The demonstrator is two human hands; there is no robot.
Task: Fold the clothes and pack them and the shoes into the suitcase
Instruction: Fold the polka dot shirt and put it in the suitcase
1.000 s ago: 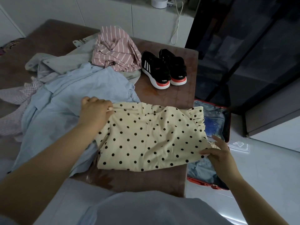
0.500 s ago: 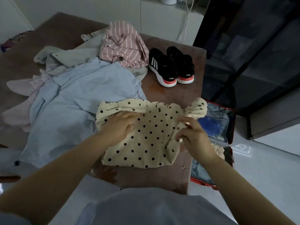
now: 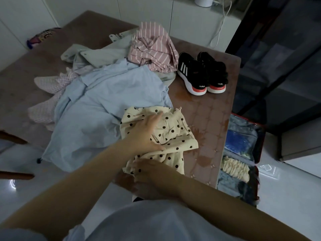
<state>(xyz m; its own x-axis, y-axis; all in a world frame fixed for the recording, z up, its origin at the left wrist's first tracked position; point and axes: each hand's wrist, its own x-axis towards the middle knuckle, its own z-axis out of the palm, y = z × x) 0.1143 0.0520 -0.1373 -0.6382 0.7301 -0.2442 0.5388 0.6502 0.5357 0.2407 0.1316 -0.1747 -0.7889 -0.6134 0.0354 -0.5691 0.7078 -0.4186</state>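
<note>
Your right hand (image 3: 152,176) has its fingertips buried in the hem of the spotted top (image 3: 173,129), and your left hand (image 3: 144,134) covers the top's middle. The table (image 3: 208,119) edge hides one side of the suitcase (image 3: 243,141), whose lower end is too dark to read. The grey jacket (image 3: 97,56) lies mostly under the blue shirt (image 3: 104,101). The frame's top edge cuts off a white object (image 3: 203,1).

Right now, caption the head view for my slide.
Left hand presses the polka-dot garment on the table, right hand grips its near edge; sneakers and open suitcase wait.
</note>
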